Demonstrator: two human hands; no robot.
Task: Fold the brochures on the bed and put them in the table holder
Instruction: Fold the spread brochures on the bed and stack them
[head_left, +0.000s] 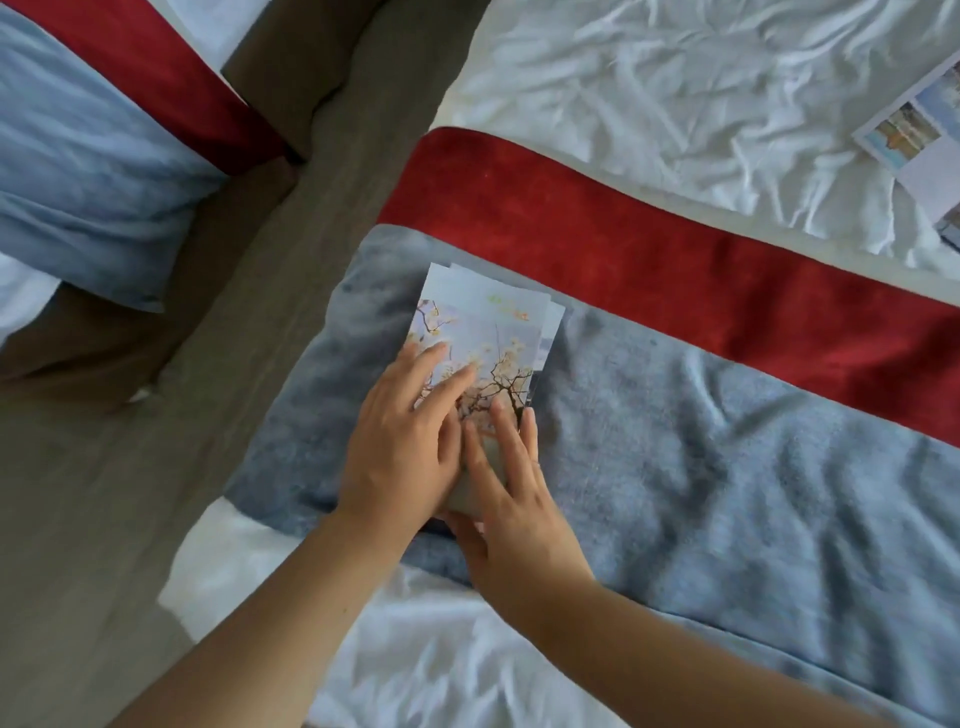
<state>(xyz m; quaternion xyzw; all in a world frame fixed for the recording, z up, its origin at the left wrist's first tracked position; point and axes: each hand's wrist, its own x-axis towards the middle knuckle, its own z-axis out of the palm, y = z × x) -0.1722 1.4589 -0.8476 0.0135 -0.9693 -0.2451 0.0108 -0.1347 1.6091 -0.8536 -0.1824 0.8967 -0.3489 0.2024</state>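
Observation:
A folded brochure (488, 332) with a blossom-branch picture lies on the grey part of the bed runner, on top of other folded sheets whose edges show at its right. My left hand (402, 441) presses flat on its near-left part, fingers straight. Beside it, my right hand (514, 499) lies with straight fingers on the brochure's near end, thumb at the near edge. An unfolded brochure (919, 140) with photo panels lies on the white sheet at the far right. No table holder is in view.
A red band (675, 260) of the runner crosses the bed beyond the brochure. The grey runner (727, 441) stretches to the right. A brown floor gap (234, 338) separates this bed from a second bed (78, 156) at the left.

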